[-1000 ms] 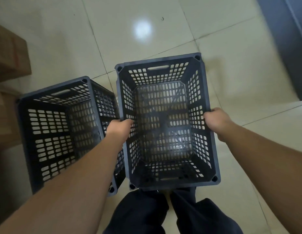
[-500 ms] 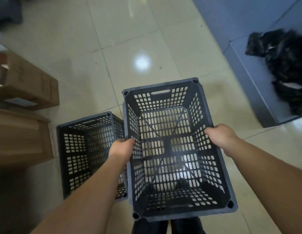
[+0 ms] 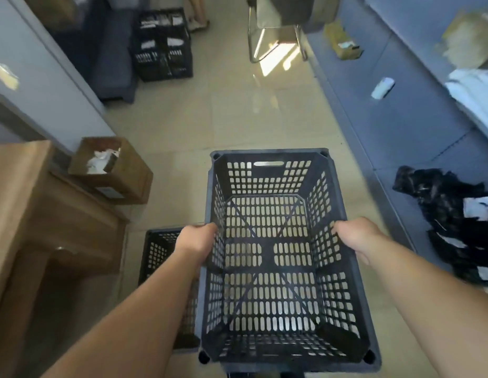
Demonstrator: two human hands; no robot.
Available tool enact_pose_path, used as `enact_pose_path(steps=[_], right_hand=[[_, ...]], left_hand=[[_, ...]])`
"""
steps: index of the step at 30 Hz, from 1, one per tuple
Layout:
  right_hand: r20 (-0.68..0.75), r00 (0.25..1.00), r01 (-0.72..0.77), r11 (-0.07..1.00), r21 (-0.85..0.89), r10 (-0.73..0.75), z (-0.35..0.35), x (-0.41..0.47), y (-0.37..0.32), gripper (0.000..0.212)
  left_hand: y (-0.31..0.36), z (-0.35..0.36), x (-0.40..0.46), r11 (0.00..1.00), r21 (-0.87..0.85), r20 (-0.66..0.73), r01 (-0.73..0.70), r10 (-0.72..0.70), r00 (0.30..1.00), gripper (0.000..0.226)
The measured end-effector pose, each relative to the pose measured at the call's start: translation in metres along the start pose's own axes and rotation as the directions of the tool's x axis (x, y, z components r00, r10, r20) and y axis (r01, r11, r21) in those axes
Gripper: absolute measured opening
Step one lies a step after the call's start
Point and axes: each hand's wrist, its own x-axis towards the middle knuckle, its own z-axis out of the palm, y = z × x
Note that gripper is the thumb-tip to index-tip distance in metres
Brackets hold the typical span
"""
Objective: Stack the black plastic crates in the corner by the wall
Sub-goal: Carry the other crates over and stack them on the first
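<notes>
Left arm reaches forward, left hand (image 3: pixel 197 239) curled over the left rim of the held crate (image 3: pixel 275 347), fingers wrapped onto the inner wall. We carry the crate upright above the floor (image 3: pixel 223 124), open side up, between both hands. Second crate (image 3: pixel 158 249) sits on the floor just left of it, partly hidden by our left forearm, beside the wooden cabinet (image 3: pixel 32 214). Right arm mirrors: right hand (image 3: pixel 356 236) grips the right rim, fingers hooked inside. Far crates (image 3: pixel 162 45) stand stacked top left by the wall.
</notes>
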Motion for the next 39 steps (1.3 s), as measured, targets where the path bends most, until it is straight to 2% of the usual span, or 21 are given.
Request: enact_pose_path(steps=[2, 6, 11, 17, 20, 26, 34, 39], right_hand=[[0.024, 0.997, 0.069, 0.997, -0.022, -0.069, -0.006, -0.01, -0.022, 0.028], [0.097, 0.977, 0.195, 0.979, -0.059, -0.189, -0.013, -0.036, -0.061, 0.039], [0.204, 0.916, 0.377, 0.917, -0.132, -0.347, -0.011, -0.09, -0.103, 0.029], [0.323, 0.829, 0.529, 0.828, -0.187, -0.456, 0.013, -0.17, -0.129, 0.025], [0.406, 0.789, 0.579, 0.779, -0.241, -0.461, 0.033, -0.209, -0.132, 0.026], [0.518, 0.681, 0.709, 0.641, -0.294, -0.517, 0.079, -0.308, -0.115, 0.026], [0.621, 0.53, 0.844, 0.428, -0.324, -0.577, 0.121, -0.458, -0.064, 0.034], [0.696, 0.445, 0.895, 0.304, -0.326, -0.563, 0.14, -0.543, -0.042, 0.029]], left_hand=[[0.002, -0.019, -0.015, 0.999, -0.039, -0.065, -0.008, 0.006, 0.998, 0.024], [-0.01, -0.058, -0.052, 0.992, -0.124, -0.179, 0.018, -0.04, 0.983, 0.035], [-0.043, -0.107, -0.108, 0.961, -0.269, -0.268, 0.065, -0.14, 0.953, 0.037], [-0.111, -0.158, -0.181, 0.912, -0.399, -0.359, 0.094, -0.249, 0.899, 0.037], [-0.151, -0.181, -0.218, 0.885, -0.453, -0.38, 0.108, -0.302, 0.874, 0.033], [-0.246, -0.221, -0.292, 0.862, -0.498, -0.464, 0.098, -0.361, 0.809, 0.025], [-0.371, -0.264, -0.411, 0.758, -0.648, -0.458, 0.073, -0.464, 0.758, 0.021], [-0.432, -0.285, -0.479, 0.702, -0.712, -0.522, 0.006, -0.535, 0.664, 0.018]])
